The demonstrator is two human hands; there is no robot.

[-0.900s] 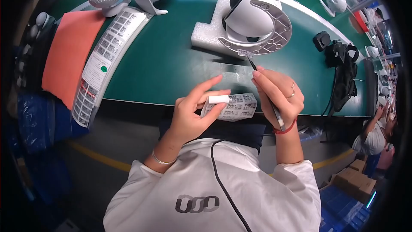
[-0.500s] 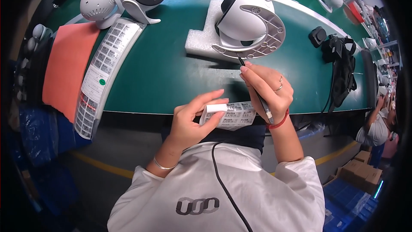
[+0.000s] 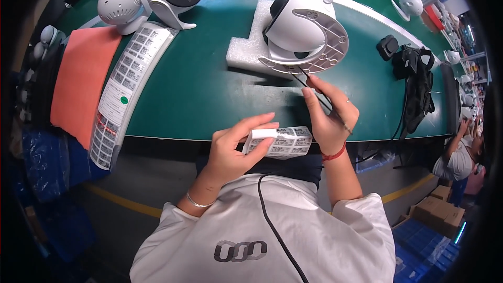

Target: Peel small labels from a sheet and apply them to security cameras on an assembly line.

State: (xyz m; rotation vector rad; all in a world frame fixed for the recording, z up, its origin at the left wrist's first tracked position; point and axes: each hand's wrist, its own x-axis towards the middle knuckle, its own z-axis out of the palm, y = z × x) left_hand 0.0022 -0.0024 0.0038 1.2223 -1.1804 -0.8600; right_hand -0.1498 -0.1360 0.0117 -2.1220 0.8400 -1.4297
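My left hand (image 3: 233, 144) grips a folded strip of white stickers (image 3: 288, 140) printed with rows of small black marks, thumb in front and fingers behind. In my right hand (image 3: 335, 118) is a pair of dark tweezers (image 3: 300, 79), its two prongs spread apart. Their tips reach the near rim of the white camera's base, where a small greyish patch shows; whether they touch it I cannot tell. The white camera (image 3: 298, 34) lies tipped, its ribbed underside (image 3: 335, 52) turned toward me, resting on a white foam block (image 3: 242, 52).
On the left, a long sticker sheet (image 3: 118, 91) lies beside an orange sheet (image 3: 84, 78). Two more white cameras (image 3: 123, 5) stand at the far left. Black straps with a small device (image 3: 416, 73) lie at the right. Another person (image 3: 461, 152) sits beyond the table's right end.
My right hand has turned, and the tweezers' prongs now show spread at the base's rim instead of together. My left hand and the sticker strip have barely moved.
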